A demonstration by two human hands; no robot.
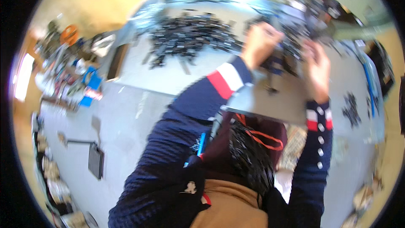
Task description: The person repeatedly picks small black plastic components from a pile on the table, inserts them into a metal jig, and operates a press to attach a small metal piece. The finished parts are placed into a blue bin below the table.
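Motion blur softens both of my hands. My left hand (261, 43) is raised over the worktable (136, 69) with its fingers curled. Whether anything sits in them cannot be made out. To its right, my right hand (317, 66) has bent fingers beside a blurred cluster of dark and metallic parts (289, 42); contact is unclear. A small dark piece (271, 90) shows below the hands on a grey-brown surface (278, 104). Left of my left hand spreads a large heap of small black parts (196, 34).
Smaller dark parts (351, 109) lie at the right. A dark open-sided box (117, 61) stands at the table's left edge. Bags and clutter (69, 69) fill the left side, above a black stand (96, 161) on the floor. A black plastic bag (253, 152) lies by my lap.
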